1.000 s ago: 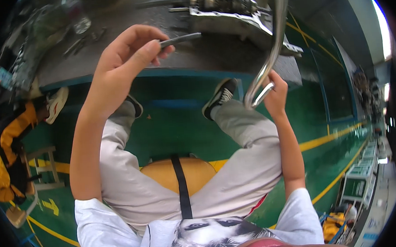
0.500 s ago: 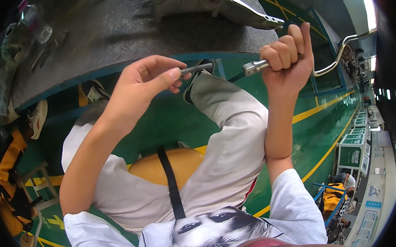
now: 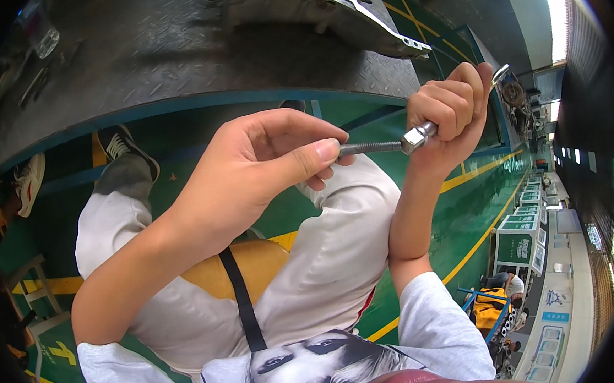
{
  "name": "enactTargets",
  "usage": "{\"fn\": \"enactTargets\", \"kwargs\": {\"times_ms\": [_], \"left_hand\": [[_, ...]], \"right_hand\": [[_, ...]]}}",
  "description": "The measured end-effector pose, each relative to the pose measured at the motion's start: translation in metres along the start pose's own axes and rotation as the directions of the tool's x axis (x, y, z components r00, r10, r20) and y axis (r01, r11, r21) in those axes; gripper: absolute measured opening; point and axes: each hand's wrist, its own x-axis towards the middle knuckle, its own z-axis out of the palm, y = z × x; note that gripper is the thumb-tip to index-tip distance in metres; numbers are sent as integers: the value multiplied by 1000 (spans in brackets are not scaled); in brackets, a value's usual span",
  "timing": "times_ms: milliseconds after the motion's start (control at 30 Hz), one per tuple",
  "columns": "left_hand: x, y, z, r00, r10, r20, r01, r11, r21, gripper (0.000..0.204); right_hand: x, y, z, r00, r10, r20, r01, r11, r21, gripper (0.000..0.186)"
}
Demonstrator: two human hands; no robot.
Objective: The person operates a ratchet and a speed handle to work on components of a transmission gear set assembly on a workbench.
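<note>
My left hand (image 3: 248, 167) pinches one end of a dark threaded bolt (image 3: 371, 147) between thumb and fingers, above my lap. In my right hand (image 3: 451, 110) is a chrome speed wrench (image 3: 415, 138), its square drive end pointing left out of the fist. The bolt's free tip meets or overlaps that drive end; I cannot tell whether they touch. Most of the crank is hidden behind the right fist, with only a short shiny piece beyond it. Past my hands, a grey cast metal housing (image 3: 309, 20) rests on the workbench (image 3: 133, 47).
A clear plastic bottle (image 3: 43, 39) and some small dark metal pieces (image 3: 33, 88) lie on the bench's left side. The bench's blue edge (image 3: 194, 101) runs just beyond my hands. I sit on a yellow stool (image 3: 273, 265). Another person (image 3: 513, 285) is at the lower right.
My left hand has moved right with the bolt, and its tip now meets the wrench end. My right hand has come lower and turned the wrench, so the crank shows less.
</note>
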Motion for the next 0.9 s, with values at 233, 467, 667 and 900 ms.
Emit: {"fn": "enactTargets", "kwargs": {"times_ms": [233,467,667,900], "left_hand": [[0,1,-6,999,42,-2,-42,999,-7,25],[-10,7,-24,996,68,-61,-65,997,41,26],[-10,10,-15,996,89,17,-90,994,60,26],[-17,38,-84,897,290,-332,-200,939,280,25]], "right_hand": [[3,-2,-4,999,-40,-4,39,998,-54,41],[7,12,-10,999,-43,-32,36,981,-190,41],[7,25,8,1000,-15,-1,13,923,-385,42],[7,45,-17,977,-132,-166,-7,763,-646,39]]}}
